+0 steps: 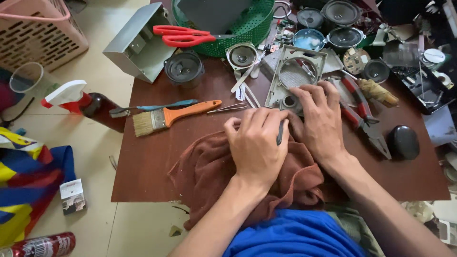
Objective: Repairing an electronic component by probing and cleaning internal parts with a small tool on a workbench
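While your left hand (257, 143) grips a thin dark tool (280, 133) over the brown cloth (209, 166), keep your right hand (321, 119) pressed flat, grasping nothing, steadying the grey speaker frame (295, 76) on the bench (157, 162).

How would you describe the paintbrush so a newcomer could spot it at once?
On the brown table, look left of the left hand and the reddish cloth. The paintbrush lies flat there, bristles pointing left. Its orange handle sets it apart from the thin blue-handled brush just above it.
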